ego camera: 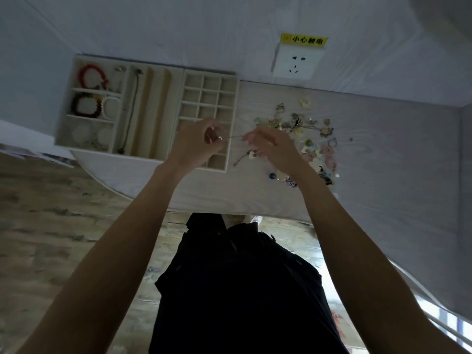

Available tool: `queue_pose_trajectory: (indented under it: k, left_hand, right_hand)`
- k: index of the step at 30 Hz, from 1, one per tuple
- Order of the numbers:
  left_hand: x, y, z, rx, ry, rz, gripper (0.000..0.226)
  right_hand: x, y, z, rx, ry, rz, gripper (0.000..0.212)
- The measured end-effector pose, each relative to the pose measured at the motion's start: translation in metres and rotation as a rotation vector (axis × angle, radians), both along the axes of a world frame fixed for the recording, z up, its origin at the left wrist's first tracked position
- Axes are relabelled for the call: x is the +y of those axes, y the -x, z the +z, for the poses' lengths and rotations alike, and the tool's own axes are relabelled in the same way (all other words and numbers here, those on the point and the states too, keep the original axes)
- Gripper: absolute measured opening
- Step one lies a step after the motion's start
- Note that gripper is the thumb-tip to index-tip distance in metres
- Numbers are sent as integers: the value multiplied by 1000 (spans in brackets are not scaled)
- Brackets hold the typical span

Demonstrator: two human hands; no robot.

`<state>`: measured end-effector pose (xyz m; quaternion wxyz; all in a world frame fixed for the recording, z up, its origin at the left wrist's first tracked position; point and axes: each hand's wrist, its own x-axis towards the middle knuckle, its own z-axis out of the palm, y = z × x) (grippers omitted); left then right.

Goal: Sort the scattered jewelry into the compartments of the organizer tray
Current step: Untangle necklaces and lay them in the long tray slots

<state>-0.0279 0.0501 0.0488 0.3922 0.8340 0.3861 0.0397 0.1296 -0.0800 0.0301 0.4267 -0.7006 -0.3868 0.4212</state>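
Head view: both bare arms reach up from 6 o'clock to the middle of the frame. Left hand (196,141) hovers over the grid section of the organizer tray (231,159), fingers curled and pinching one end of a thin chain (232,136). Right hand (273,146) sits just at 3 o'clock of the left, fingers pinched on the chain's other end, so the chain stretches between the two hands above the tray's right edge. Scattered jewelry pile (301,134) lies on the tabletop (383,149) at 3 o'clock of the tray, partly hidden under the right hand. Tray's left section at 9 o'clock holds a red bracelet (88,76) in the top compartment, a dark bead bracelet (85,104) and a white bead bracelet (111,106) in the one below; a dark necklace (132,108) lies along a long slot. Grid cells look empty; blur, cannot tell fully. Wall socket (297,63) with yellow label (304,40) at 12 o'clock. Dark clothing (242,290) at 6 o'clock.
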Motion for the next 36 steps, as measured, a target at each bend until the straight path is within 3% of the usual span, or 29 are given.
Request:
queue_pose_trajectory:
  k: [2, 6, 8, 12, 15, 22, 27, 36]
  left_hand:
    - [-1, 6, -2, -19, 105, 36, 12]
    - [7, 37, 1, -235, 380, 157, 18]
    - [12, 59, 0, -259, 427, 226, 24]
    - [23, 103, -6, -173, 341, 351, 13]
    - [37, 133, -6, -105, 231, 384, 6]
    - [71, 185, -13, -106, 37, 451, 18]
    - [79, 209, -23, -155, -94, 530, 14]
    - [87, 222, -34, -207, -16, 452, 8]
  right_hand:
    - [1, 2, 2, 8, -3, -15, 25]
    - [5, 1, 8, 24, -15, -84, 26]
    - [10, -3, 10, -18, -9, -57, 23]
    - [28, -1, 11, -123, 72, 120, 14]
    - [44, 3, 14, -320, 163, 283, 23]
    - [117, 27, 19, -340, 116, 128, 18]
    - [191, 63, 6, -567, 96, 224, 19]
    - [272, 94, -4, -752, 49, 286, 20]
